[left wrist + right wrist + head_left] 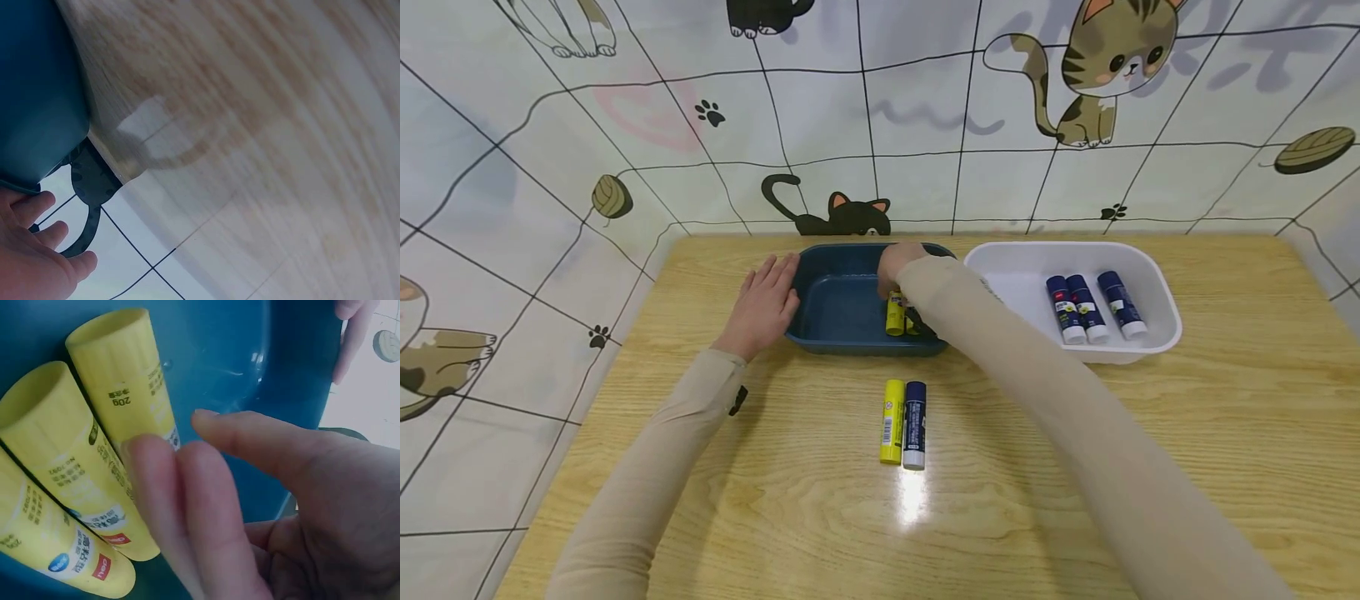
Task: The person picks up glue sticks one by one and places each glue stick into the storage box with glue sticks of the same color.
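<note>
Head view: blue tray (850, 344) on a desk (790, 500), yellow glue sticks (895, 315) at its three o'clock. Left hand (765, 304) rests straight-fingered at nine; right hand (898, 265) reaches inside, its sleeve (1060, 392) crossing a white tray (1015, 271) of navy sticks (1086, 310). Another yellow stick (892, 422) and a navy stick (914, 425) lie at six.

Left wrist view: fingers extended, seven o'clock.

Right wrist view: thumb and fingers parted, apparently gripping nothing; sticks at nine, likely light, stiff, smooth, best pinched mid-barrel, though neighbours crowd.

In the right wrist view, "20g" stands on the uppermost yellow stick (122, 369), what looks like "NO.7092" on the middle yellow stick (69, 437), and "deli" on the red patch (103, 567) of the lowest yellow stick (28, 509), beside Chinese characters.
</note>
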{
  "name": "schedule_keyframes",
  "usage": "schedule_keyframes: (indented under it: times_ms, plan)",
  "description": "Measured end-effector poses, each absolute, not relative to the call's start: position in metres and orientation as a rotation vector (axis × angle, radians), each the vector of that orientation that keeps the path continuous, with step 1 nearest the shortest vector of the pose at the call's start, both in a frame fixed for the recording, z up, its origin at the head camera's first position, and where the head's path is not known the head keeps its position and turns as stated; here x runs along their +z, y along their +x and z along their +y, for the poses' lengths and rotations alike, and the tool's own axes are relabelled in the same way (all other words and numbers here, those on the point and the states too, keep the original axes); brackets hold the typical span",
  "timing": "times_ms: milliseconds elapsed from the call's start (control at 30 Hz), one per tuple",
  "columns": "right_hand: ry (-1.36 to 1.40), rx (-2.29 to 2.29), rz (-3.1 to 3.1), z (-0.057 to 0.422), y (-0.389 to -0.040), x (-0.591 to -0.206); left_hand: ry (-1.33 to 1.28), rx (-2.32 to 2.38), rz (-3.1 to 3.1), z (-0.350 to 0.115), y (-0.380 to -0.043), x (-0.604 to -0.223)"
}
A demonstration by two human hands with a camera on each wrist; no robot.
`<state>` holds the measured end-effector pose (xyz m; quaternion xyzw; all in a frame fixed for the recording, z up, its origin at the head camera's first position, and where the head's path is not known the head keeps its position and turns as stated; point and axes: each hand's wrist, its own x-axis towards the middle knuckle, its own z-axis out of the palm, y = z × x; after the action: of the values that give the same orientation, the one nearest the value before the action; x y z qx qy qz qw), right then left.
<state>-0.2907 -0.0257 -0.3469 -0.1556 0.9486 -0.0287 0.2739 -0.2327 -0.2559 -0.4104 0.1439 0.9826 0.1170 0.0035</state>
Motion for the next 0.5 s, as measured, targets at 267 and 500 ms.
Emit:
schedule_keyframes:
  times_ms: [267,500]
  plan:
    - [-0.425,-0.207,2.517,-0.021,-0.285,-0.330,0.453,0.371,3.080,-0.256,-0.232,-0.407]
    - [-0.538,-0.105,2.503,-0.027,-0.275,-0.314,0.452,0.360,3.077,-0.254,-0.232,-0.407]
